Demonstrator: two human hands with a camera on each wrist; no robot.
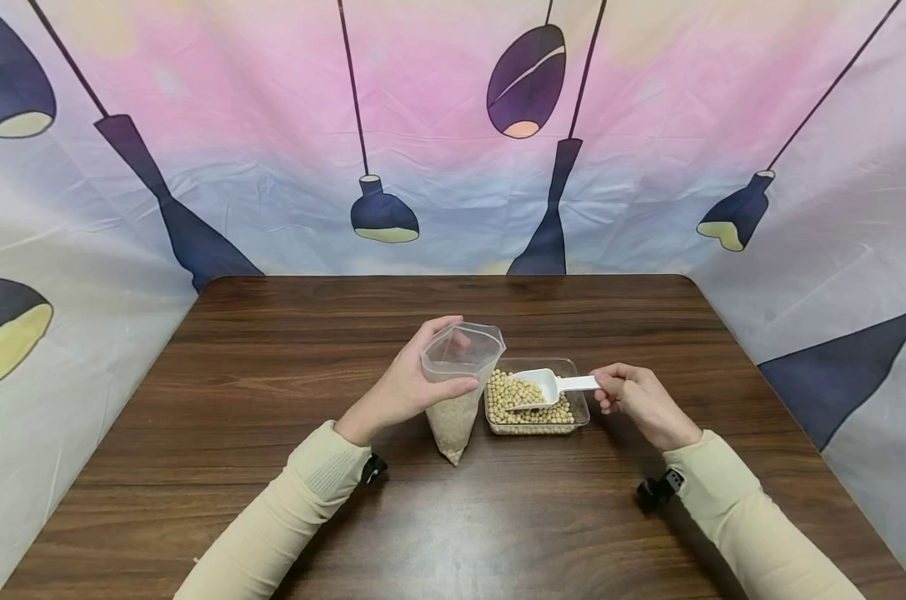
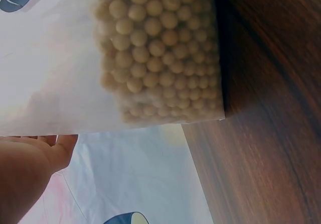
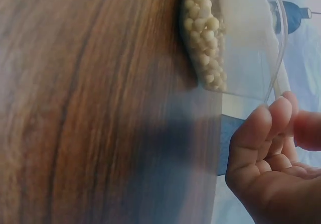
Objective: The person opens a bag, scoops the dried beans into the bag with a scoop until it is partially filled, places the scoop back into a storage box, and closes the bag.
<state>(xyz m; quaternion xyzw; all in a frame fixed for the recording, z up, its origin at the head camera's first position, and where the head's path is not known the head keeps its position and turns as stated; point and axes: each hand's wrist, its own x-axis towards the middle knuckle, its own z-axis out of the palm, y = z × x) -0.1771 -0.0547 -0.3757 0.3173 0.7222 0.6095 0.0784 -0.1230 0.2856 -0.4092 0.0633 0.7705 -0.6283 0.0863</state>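
Note:
My left hand point(image 1: 415, 379) grips a clear plastic bag point(image 1: 453, 425) around its upper part, holding its mouth wide. Pale round beans point(image 2: 155, 48) fill the bag's lower part, seen close in the left wrist view. My right hand point(image 1: 643, 402) pinches the handle of a white scoop point(image 1: 577, 383) between thumb and fingers. The scoop's bowl lies over the beans point(image 1: 507, 392) in a clear rectangular container point(image 1: 538, 430), with beans in and around it. In the right wrist view, curled fingers point(image 3: 253, 133) show by the container's rim, and the scoop is mostly hidden behind its wall.
The container stands on a dark wooden table point(image 1: 453, 533), just right of the bag. Behind the table hangs a pastel cloth point(image 1: 453, 167) printed with dark lamps. A dark band point(image 1: 373, 468) is on the left wrist, and another point(image 1: 658, 489) on the right.

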